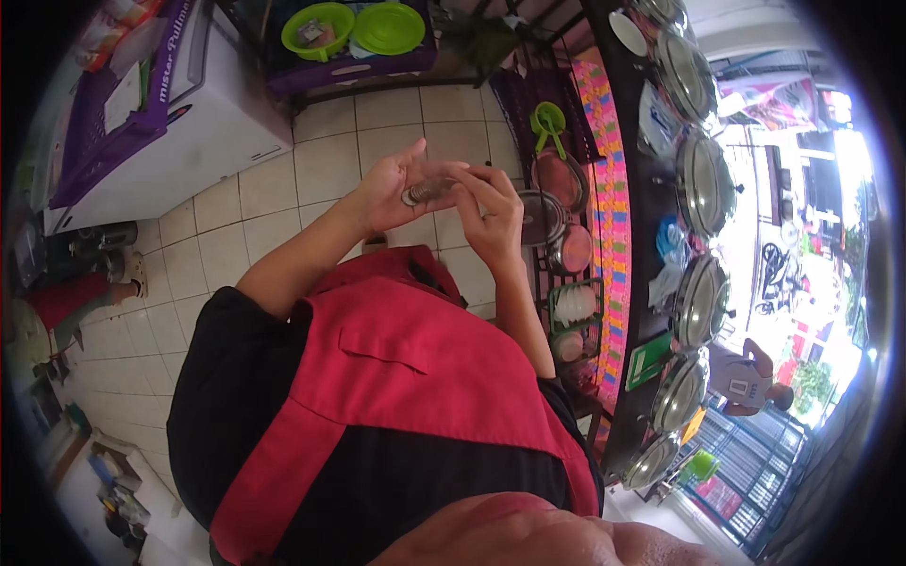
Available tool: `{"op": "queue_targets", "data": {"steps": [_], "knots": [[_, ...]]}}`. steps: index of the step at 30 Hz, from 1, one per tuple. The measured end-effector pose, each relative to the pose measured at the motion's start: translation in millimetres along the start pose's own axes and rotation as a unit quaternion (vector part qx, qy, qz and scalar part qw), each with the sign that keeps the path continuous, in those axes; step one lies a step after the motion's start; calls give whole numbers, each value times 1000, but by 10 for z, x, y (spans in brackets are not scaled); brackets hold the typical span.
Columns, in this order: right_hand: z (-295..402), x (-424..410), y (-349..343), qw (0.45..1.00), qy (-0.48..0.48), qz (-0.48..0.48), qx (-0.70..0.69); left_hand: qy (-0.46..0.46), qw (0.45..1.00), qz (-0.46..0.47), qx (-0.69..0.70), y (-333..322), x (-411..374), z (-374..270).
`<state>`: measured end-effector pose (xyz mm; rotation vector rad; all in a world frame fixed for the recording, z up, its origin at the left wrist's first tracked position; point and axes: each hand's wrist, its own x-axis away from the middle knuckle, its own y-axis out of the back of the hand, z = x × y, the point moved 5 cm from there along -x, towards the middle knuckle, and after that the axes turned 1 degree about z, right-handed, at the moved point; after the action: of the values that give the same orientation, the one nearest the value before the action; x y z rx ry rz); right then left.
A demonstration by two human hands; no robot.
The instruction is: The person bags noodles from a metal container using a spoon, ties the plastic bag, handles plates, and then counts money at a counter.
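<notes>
My left hand [393, 185] is palm up in front of my red apron [425, 354], thumb spread away from the fingers. A row of small round metal pieces, apparently coins [419, 194], lies across its palm and fingers. From the right, my right hand [492, 212] reaches over with bent fingers. Its fingertips meet the far end of the row, close to the left fingertips. Blur there hides whether a single piece is pinched between them.
A white chest freezer [226, 120] bearing a purple crate [113, 156] stands left. Chafing dishes [708, 184] line the dark counter [630, 283] at right, above a rack with pans [559, 180]. Another person's foot [138, 276] shows at left; a person [743, 375] stands beyond the counter.
</notes>
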<state>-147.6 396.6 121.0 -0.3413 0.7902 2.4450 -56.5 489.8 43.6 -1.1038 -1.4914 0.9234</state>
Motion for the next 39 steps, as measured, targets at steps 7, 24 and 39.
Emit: {"op": "queue_targets", "data": {"steps": [7,24,39], "knots": [[-483,-904,-553,988,-48,144,-41,-84,993,-58,62,350,-128,-688],[-1933,-2807,-2862,934,-130,277,-183,-340,839,-386,176,2269,-407,-2730],[-2908,-3605,-4125,967,-192,165,10,-147,544,-604,-564,3822,-810,-4639]]}}
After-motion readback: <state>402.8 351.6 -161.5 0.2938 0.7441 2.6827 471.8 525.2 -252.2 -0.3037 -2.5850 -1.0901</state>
